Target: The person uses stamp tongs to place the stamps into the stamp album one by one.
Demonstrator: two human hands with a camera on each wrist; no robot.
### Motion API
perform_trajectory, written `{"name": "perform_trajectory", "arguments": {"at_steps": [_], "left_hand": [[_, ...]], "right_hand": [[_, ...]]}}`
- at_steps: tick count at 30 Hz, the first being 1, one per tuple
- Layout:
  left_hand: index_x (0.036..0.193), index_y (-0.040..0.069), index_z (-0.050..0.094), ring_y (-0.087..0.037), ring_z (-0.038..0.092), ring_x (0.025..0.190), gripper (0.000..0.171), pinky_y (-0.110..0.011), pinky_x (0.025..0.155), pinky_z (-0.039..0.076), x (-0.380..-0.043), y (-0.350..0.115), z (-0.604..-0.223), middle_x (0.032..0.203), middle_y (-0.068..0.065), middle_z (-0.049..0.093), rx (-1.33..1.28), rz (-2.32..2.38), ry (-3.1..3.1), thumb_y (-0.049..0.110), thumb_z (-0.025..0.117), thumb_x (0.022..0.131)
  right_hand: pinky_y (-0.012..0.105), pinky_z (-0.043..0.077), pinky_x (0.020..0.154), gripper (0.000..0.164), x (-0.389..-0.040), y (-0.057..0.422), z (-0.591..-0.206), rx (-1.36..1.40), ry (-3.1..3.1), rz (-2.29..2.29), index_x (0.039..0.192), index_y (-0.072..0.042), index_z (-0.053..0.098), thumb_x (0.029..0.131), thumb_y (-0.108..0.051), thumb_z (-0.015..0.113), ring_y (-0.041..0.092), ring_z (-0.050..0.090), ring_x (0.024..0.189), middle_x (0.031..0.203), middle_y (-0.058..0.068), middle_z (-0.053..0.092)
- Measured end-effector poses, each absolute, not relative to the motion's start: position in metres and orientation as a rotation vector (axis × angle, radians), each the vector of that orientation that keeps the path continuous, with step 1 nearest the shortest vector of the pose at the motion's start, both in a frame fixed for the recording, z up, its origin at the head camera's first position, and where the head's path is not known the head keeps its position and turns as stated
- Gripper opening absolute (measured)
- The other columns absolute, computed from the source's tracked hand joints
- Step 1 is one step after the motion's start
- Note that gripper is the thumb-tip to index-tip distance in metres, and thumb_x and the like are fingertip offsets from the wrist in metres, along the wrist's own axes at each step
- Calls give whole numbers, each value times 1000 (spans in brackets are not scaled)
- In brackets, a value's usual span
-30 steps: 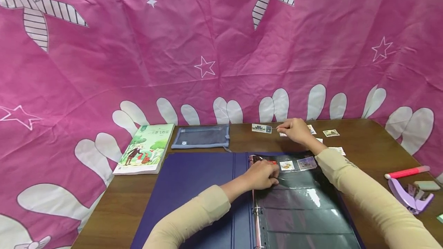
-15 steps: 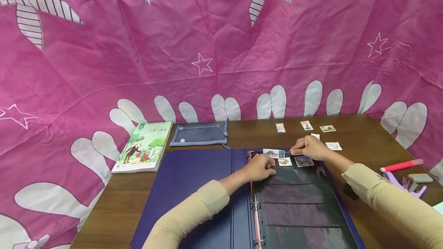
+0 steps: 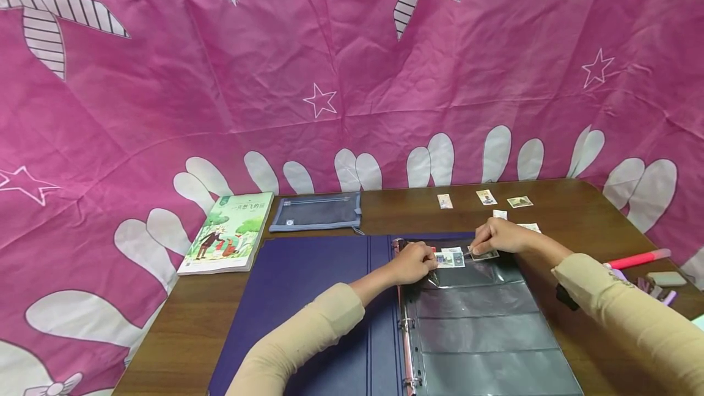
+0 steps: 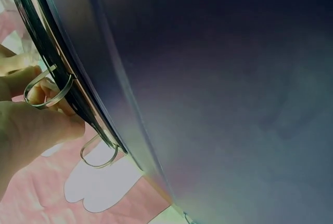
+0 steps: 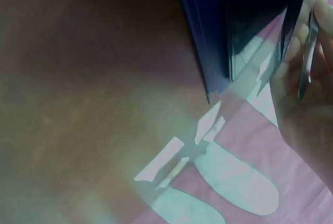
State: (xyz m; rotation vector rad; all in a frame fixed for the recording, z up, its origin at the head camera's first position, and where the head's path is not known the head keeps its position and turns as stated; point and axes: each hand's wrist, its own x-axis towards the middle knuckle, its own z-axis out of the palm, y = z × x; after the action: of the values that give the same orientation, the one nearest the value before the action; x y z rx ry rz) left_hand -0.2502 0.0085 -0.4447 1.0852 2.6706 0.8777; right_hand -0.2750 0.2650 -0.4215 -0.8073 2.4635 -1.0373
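Observation:
My right hand [image 3: 505,237] holds a pair of tweezers [image 5: 308,60], whose tips reach the right end of a long printed stamp [image 3: 450,260]. That stamp lies over the top pocket row of a black stockbook page [image 3: 473,301], overlapping other stamps there. My left hand [image 3: 411,263] is at the row's left end, fingers curled, pinching the clear pocket film, which wrinkles beside them. Another stamp [image 3: 485,256] sits in the row under my right fingers. The page is held by metal rings [image 4: 99,154] in an open dark-blue binder [image 3: 308,304].
Several loose stamps [image 3: 519,201] lie on the brown table [image 3: 396,212] behind the binder. A mesh zip pouch [image 3: 316,212] and a green picture book [image 3: 228,234] stand at the back left. At right are a red pen-like stick [image 3: 638,259] and an eraser-like block [image 3: 667,279].
My right hand has brought the long stamp from behind the binder towards me, down onto the top pocket row. My left hand has stayed near the same spot, and the film there now lifts and wrinkles.

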Motion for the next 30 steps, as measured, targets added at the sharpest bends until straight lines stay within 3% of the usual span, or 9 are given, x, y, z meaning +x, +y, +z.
{"name": "perform_trajectory", "arguments": {"at_steps": [7, 16, 23, 30], "left_hand": [[72, 6, 66, -2, 44, 70, 16, -14, 74, 33, -250, 8, -443, 73, 2, 56, 1055, 927, 2671, 10, 58, 85], [72, 7, 67, -1, 45, 72, 16, -20, 90, 37, -249, 9, -445, 74, 1, 60, 1068, 888, 2663, 11, 58, 85], [74, 7, 67, 1, 43, 69, 17, -13, 73, 35, -249, 9, -446, 73, 1, 60, 1063, 879, 2638, 12, 58, 87], [73, 8, 67, -1, 43, 70, 15, -13, 73, 34, -250, 9, -446, 71, 2, 57, 1078, 859, 2654, 11, 58, 85]], "right_hand": [[17, 41, 60, 17, -283, 265, -419, -887, 2368, -1009, 87, 5, 73, 78, -9, 70, -4, 48, 67, 74, 13, 66], [16, 40, 57, 13, -278, 249, -426, -1010, 2298, -1005, 82, 5, 73, 78, -6, 68, -6, 46, 66, 72, 17, 63], [15, 42, 60, 13, -275, 245, -435, -1013, 2266, -1011, 83, 3, 74, 79, -7, 67, -5, 49, 68, 74, 17, 64], [16, 44, 64, 14, -273, 242, -435, -1045, 2255, -1019, 83, 2, 74, 80, -9, 67, -5, 51, 72, 78, 14, 66]]}}
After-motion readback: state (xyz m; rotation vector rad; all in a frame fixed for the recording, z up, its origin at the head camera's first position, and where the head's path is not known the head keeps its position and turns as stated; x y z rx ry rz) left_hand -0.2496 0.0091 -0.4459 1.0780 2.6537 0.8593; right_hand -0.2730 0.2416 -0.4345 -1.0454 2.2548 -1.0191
